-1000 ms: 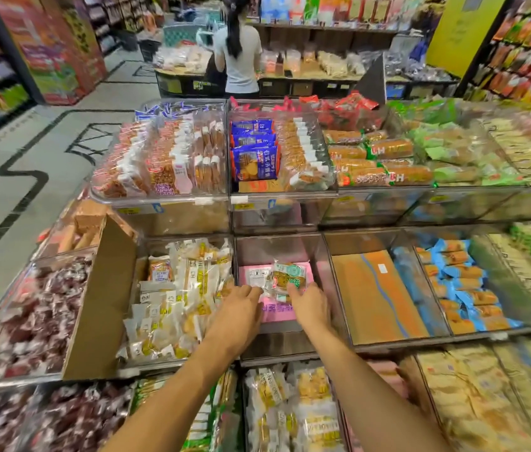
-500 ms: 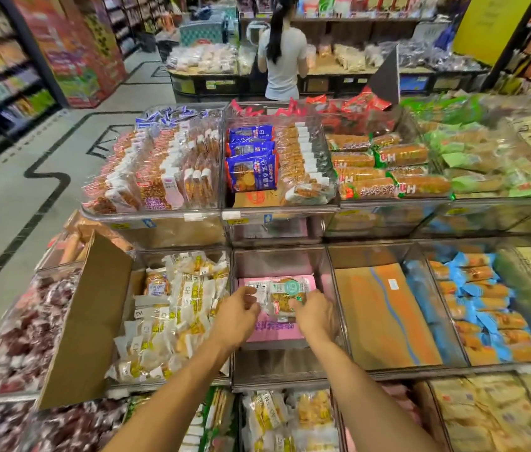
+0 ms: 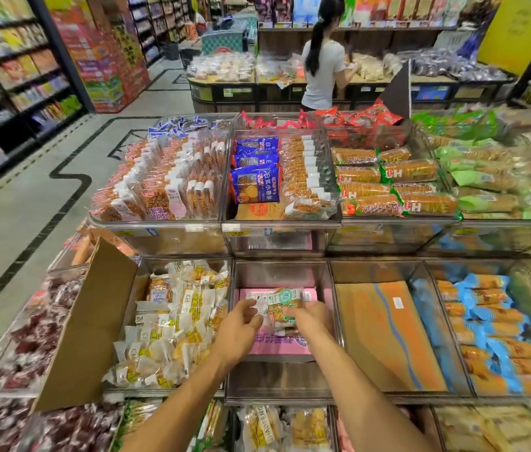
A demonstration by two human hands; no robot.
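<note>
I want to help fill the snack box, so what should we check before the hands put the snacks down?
1. Grip: the left hand and right hand both pinch the snack packets: ok.
2. Place: the packets are above the middle clear bin, not the neighbouring bins: ok.
3. Room: only a pink cardboard sheet lies in that bin: ok.
4. Wrappers whole: the fingers cover parts of them: cannot tell.
5. Right bin for this snack: no label on it is readable: cannot tell.
</note>
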